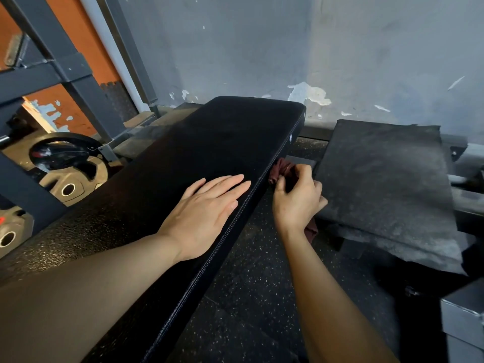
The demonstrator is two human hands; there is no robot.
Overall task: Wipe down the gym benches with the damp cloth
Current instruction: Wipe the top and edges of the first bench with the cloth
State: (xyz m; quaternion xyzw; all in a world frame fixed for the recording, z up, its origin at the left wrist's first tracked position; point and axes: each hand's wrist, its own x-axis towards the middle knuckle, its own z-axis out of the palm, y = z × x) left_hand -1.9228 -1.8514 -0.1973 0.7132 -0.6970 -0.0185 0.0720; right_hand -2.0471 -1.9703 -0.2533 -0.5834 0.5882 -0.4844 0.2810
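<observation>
The right hand curls its fingers around a bunched dark-red cloth, pressing it against the right side edge of the black padded bench, with a tail of the cloth hanging below the wrist. The left hand lies flat on the bench top just left of that edge, fingers straight and close together. Beyond the bench, weight plates lie on the floor at left under a steel frame, and dark rubber mats are stacked at right below a peeling grey wall.
</observation>
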